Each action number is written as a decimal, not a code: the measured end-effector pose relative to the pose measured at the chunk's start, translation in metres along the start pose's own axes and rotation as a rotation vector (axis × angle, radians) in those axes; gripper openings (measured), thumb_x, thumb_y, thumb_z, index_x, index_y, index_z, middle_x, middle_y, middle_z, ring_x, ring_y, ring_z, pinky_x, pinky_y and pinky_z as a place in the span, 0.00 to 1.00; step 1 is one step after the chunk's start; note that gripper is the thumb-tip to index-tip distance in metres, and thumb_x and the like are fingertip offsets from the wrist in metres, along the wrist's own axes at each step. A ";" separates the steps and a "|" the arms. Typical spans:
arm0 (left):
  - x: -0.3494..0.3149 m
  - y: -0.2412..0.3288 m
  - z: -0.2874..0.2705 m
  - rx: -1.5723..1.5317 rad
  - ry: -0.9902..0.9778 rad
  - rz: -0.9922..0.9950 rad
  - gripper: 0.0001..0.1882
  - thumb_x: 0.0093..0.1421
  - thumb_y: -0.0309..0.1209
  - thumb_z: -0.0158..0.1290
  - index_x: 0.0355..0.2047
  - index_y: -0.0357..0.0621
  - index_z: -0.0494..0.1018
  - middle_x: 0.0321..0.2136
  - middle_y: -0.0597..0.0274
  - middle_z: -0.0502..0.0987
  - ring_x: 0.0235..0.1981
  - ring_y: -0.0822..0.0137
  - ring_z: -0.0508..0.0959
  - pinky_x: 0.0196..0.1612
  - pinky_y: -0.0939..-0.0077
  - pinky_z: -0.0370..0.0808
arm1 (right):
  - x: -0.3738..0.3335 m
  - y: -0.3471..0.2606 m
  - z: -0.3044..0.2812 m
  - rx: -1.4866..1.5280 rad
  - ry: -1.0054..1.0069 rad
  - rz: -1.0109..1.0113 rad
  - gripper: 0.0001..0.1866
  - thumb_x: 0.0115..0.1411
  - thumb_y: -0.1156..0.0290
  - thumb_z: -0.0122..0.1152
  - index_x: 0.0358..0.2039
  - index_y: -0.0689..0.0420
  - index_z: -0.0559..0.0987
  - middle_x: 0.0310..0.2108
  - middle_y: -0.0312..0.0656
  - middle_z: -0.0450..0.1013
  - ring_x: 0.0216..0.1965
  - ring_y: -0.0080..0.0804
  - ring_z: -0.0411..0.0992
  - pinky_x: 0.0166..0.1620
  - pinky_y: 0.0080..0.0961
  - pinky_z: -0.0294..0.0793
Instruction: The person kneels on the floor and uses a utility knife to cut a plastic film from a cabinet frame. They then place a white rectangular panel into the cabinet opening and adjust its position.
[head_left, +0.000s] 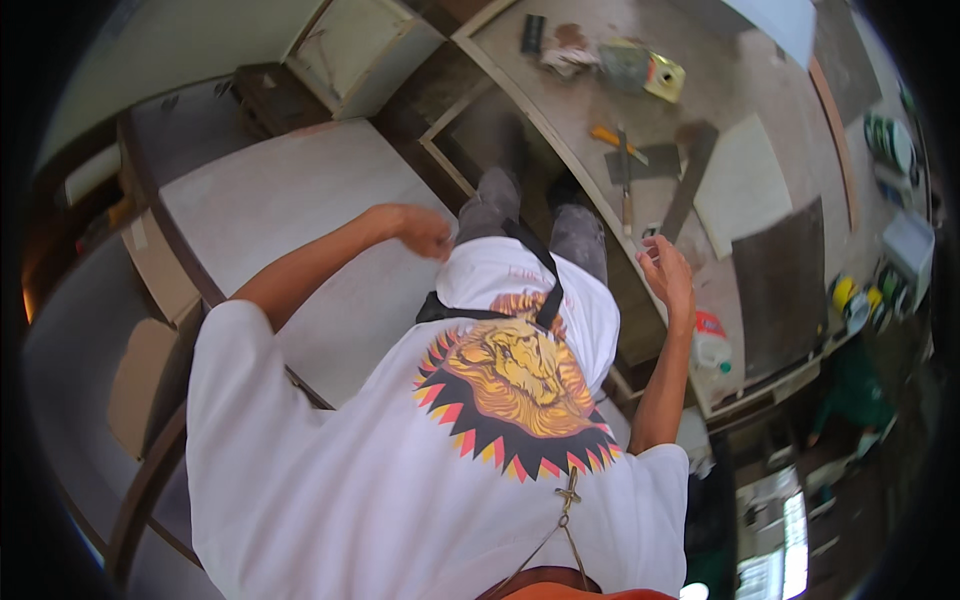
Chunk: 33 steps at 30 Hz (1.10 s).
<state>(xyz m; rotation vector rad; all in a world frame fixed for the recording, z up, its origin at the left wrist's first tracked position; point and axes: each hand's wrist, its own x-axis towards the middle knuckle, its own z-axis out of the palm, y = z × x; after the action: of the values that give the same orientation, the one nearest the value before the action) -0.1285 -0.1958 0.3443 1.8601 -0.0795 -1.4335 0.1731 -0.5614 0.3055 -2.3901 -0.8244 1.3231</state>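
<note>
My left hand (425,233) hangs beside my hip, near the edge of a pale panel (300,200). It is smeared by motion, so its fingers cannot be read. Over the near edge of a cluttered workbench (560,95), my right hand (668,268) has its fingers apart and holds nothing. Closest to it on the bench lie a slim tool with a wooden handle (627,195) and a long dark strip (690,180). An orange-handled knife (604,135) and a dark flat piece (655,163) lie farther up.
A cream board (742,185) and a dark brown board (783,285) lie on the bench. A yellow tin (664,78) stands at its far end, a red-and-white bottle (711,345) at its near corner. Cans (890,143) line the right. Open cabinet framing (450,165) stands beside my legs.
</note>
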 end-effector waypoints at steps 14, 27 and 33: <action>0.142 -0.176 0.045 -1.517 1.196 -0.264 0.22 0.70 0.37 0.50 0.60 0.40 0.71 0.50 0.54 0.79 0.48 0.63 0.82 0.57 0.68 0.74 | 0.297 -0.111 0.127 -0.173 -0.111 -0.416 0.19 0.64 0.63 0.61 0.54 0.55 0.76 0.44 0.52 0.79 0.46 0.52 0.78 0.49 0.46 0.75; 0.157 -0.337 0.061 -2.283 2.044 -0.034 0.17 0.74 0.34 0.47 0.59 0.39 0.68 0.53 0.50 0.74 0.53 0.55 0.80 0.58 0.62 0.78 | 0.326 -0.171 0.214 -0.241 0.332 -0.667 0.16 0.64 0.71 0.64 0.52 0.57 0.77 0.44 0.52 0.73 0.47 0.52 0.72 0.50 0.45 0.70; 0.141 -0.407 0.050 -2.290 2.443 -0.045 0.20 0.73 0.30 0.47 0.63 0.43 0.62 0.55 0.52 0.71 0.53 0.56 0.79 0.55 0.63 0.79 | 0.323 -0.150 0.230 -0.318 0.527 -0.785 0.16 0.62 0.74 0.66 0.51 0.55 0.78 0.44 0.51 0.72 0.47 0.49 0.70 0.52 0.45 0.68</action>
<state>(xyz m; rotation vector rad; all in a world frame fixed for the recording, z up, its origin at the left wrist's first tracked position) -0.2778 -0.0045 -0.0150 0.1740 1.6540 1.3755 0.0624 -0.2516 0.0378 -2.0696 -1.6296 0.2623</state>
